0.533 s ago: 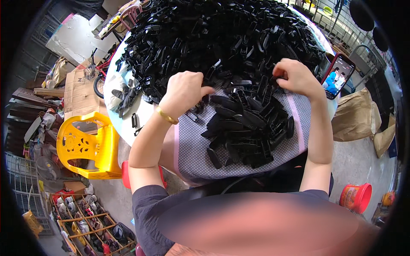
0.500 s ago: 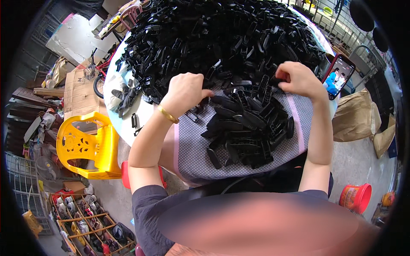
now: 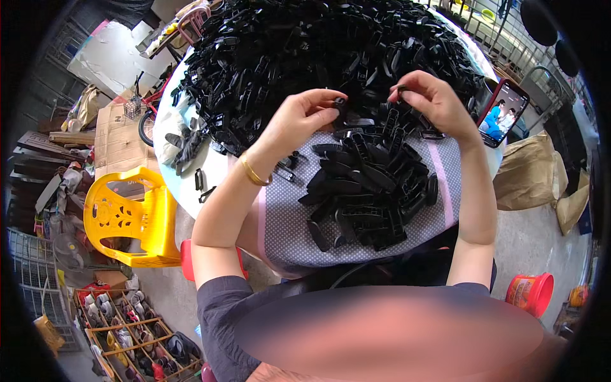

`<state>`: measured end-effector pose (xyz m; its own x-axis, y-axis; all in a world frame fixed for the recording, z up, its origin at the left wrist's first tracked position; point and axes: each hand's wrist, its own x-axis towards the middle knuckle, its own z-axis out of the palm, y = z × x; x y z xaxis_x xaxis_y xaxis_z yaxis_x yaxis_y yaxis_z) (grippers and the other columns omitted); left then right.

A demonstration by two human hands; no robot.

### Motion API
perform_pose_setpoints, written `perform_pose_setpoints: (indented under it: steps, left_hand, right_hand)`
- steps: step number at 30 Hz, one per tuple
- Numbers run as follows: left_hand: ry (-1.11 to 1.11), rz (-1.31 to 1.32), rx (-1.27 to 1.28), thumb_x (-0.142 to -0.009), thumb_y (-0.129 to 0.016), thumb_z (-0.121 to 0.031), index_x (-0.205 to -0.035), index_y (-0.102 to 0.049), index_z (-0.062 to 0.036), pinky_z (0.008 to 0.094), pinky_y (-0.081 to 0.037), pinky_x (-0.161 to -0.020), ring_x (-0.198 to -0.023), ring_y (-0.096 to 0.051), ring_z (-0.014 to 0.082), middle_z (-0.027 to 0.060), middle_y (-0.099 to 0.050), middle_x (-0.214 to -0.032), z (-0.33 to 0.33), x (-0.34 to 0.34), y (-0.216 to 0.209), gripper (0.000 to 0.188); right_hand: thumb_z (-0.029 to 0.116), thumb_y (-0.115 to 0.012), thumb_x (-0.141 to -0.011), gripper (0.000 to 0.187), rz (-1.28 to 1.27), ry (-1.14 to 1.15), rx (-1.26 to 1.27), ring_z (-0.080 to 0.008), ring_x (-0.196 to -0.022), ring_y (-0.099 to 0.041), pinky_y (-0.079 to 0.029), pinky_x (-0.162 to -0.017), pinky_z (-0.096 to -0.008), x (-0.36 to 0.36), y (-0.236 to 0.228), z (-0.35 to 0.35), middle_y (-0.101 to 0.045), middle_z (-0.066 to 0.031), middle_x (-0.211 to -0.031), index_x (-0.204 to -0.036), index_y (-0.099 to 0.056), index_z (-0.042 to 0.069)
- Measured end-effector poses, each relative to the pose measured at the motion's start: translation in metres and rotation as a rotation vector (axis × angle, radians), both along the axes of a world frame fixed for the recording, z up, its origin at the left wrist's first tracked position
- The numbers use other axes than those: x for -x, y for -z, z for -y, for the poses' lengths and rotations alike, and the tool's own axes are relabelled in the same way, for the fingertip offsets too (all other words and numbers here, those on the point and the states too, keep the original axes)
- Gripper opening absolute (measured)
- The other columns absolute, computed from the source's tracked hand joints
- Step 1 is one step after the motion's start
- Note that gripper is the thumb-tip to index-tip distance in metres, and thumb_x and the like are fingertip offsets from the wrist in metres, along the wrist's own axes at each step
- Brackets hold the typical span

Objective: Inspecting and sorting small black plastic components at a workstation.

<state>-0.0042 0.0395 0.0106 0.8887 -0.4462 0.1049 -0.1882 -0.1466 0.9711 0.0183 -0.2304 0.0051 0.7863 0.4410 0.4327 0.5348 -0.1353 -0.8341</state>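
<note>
One small black part (image 3: 340, 102) is pinched between thumb and forefinger of the left hand (image 3: 296, 121), over the near edge of the large black pile (image 3: 293, 54), this hand having shifted closer to the right hand (image 3: 440, 107), whose fingers are narrow, contents impossible to tell.

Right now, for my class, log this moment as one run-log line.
left hand: pinching black part; right hand: near large pile, hold unclear; smaller pile: on dotted cloth

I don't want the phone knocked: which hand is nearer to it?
Right. The right hand is to the left of the phone, with a small gap between; the left hand is farther left, beyond the right hand.
</note>
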Motion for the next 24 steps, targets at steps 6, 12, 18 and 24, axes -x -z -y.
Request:
perform_pose_setpoints:
  steps: [6, 12, 18, 24]
  left_hand:
    - [0.053, -0.202, 0.316, -0.089, -0.053, -0.003, -0.122, -0.05, 0.0009, 0.0305, -0.053, -0.082, -0.093, -0.059, 0.015, 0.0088, -0.059, -0.108, 0.015, 0.006, 0.018, 0.033]
    - [-0.067, -0.052, 0.272, -0.085, -0.056, 0.001, -0.117, -0.056, -0.0006, 0.0265, -0.052, -0.082, -0.088, -0.06, 0.0132, 0.0074, -0.062, -0.1, 0.021, 0.011, 0.016, 0.031]
    - [-0.11, 0.058, 0.196, -0.084, -0.058, 0.001, -0.116, -0.058, -0.0006, 0.0254, -0.051, -0.082, -0.086, -0.061, 0.0123, 0.0076, -0.064, -0.098, 0.023, 0.01, 0.019, 0.032]
    - [-0.124, -0.107, 0.46, -0.085, -0.06, -0.003, -0.114, -0.059, 0.0017, 0.0217, -0.05, -0.077, -0.085, -0.06, 0.0102, 0.0075, -0.064, -0.1, 0.032, 0.017, 0.019, 0.029]
  right_hand:
    - [0.008, -0.049, -0.093, 0.019, -0.268, -0.025, -0.142, -0.0075, -0.077, -0.059, -0.051, -0.06, -0.0202, 0.025, 0.008, -0.048, -0.061, -0.002, -0.085, -0.107, -0.059, 0.002]
    - [0.006, -0.058, -0.087, 0.012, 0.133, 0.193, -0.083, -0.0059, -0.072, -0.056, -0.046, -0.063, -0.0182, 0.026, 0.021, -0.061, -0.062, -0.0011, -0.081, -0.097, -0.062, 0.0]
    - [0.003, -0.061, -0.084, 0.009, 0.306, 0.234, -0.093, -0.0089, -0.071, -0.057, -0.045, -0.06, -0.0197, 0.025, 0.024, -0.066, -0.06, -0.005, -0.079, -0.092, -0.062, 0.0]
    - [0.001, -0.062, -0.081, 0.011, 0.719, 0.357, 0.057, -0.0121, -0.071, -0.056, -0.045, -0.055, -0.0216, 0.028, 0.019, -0.07, -0.058, -0.006, -0.085, -0.092, -0.061, 0.002]
